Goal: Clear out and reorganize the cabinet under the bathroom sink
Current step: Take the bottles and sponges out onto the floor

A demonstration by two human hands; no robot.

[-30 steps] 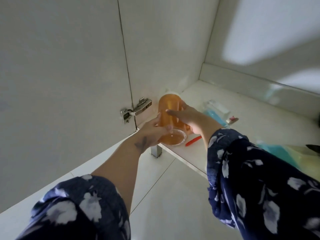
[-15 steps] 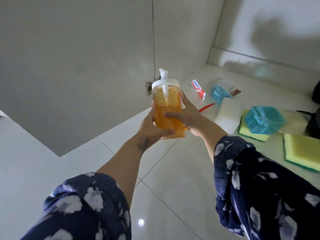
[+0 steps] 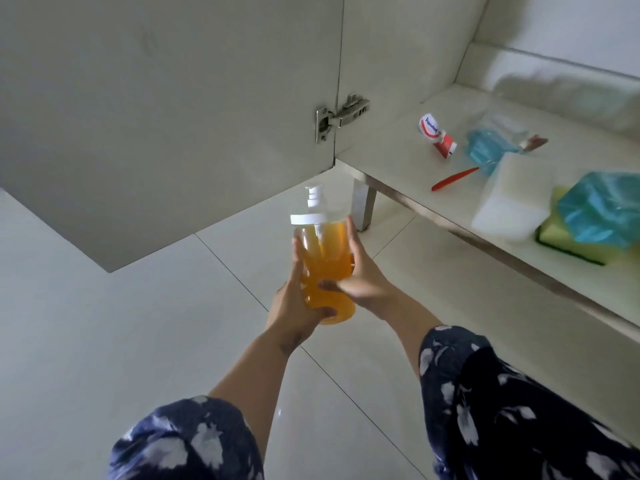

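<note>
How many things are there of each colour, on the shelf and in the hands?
Orange: 1, bottle
Red: 1, toothbrush
Red-and-white: 1, toothpaste
Blue: 2, bags
White: 1, block
Yellow: 1, sponge
Total: 7

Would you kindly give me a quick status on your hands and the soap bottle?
Both hands, left and right, grip the soap bottle. Bottle upright, out of the cabinet, above the floor. Nothing in the way.

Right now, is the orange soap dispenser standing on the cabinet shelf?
No, both hands, left and right, hold the soap dispenser above the floor tiles.
</note>
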